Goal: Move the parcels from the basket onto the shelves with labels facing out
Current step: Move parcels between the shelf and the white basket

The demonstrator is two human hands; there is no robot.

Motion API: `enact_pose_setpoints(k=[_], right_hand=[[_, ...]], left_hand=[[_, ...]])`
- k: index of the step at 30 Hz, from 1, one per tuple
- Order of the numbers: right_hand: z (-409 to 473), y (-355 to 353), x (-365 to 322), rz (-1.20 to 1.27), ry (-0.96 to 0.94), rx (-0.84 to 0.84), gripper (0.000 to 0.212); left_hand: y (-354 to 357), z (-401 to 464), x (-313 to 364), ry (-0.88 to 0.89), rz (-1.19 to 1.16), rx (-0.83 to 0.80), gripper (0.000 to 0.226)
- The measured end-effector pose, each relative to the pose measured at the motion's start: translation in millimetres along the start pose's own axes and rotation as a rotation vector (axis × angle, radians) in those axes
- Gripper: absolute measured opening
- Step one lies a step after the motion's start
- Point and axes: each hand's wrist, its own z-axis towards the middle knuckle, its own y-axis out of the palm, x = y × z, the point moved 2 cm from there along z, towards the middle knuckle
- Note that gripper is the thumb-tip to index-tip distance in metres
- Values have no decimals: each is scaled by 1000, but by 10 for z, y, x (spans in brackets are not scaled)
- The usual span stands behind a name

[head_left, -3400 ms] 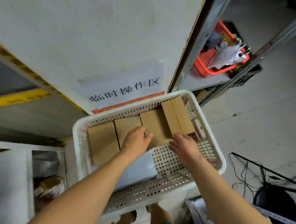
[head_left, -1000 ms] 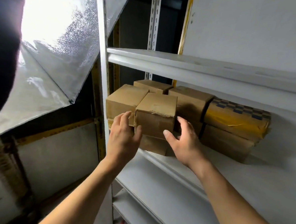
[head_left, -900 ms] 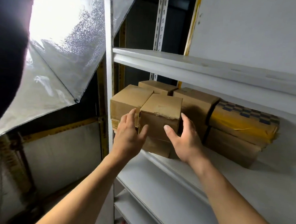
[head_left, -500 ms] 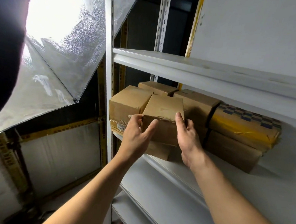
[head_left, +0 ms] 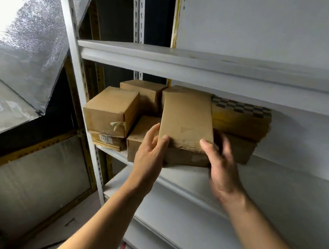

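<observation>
A brown cardboard parcel (head_left: 187, 122) lies lengthwise in the stack on the middle shelf (head_left: 177, 180), its long plain face up and no label visible on it. My left hand (head_left: 150, 154) grips its front left corner, thumb on the front face and fingers along the left side. My right hand (head_left: 221, 166), slightly blurred, holds the front right corner, thumb at the front and fingers down the right side. The basket is out of view.
Beside it sit a small box (head_left: 110, 111) on a flat parcel labelled 0233 (head_left: 106, 140), a rear box (head_left: 142, 90), a low box (head_left: 139, 140) and a yellow checkered parcel (head_left: 239, 119). The upper shelf (head_left: 201, 69) hangs close above. A steel upright (head_left: 76, 71) stands at left.
The parcel has been turned so its long face is up and pushed deeper between the other boxes. Both hands stayed on it and now sit at its front corners.
</observation>
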Motion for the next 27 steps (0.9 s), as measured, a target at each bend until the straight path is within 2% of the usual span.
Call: enact_pose_setpoints(k=[4,8,11,17,24,27], right_hand=[[-285,-494,55,-9,24,100,53],[-679,-1066,29,-54,58,234,51],[-1063,-1493,-94,-94,66,343,42],[-1962,-2180,-471,-124,74,547,48],[-3499,-3025,-812,-118,114,883,50],[-4229,-3309,-839,-102,128,1047,40]], left_hand=[[404,-127,-214,54,32,-168,48],[898,-302,-430,53,18,-341,62],[1321,-550,-507,35,-16,-471,62],[2110,-1200,-443,50,-85,-690,55],[3088,-2585,-454,-39,-99,-974,40],[3424,-3262,-583,-121,-51,-1076,41]])
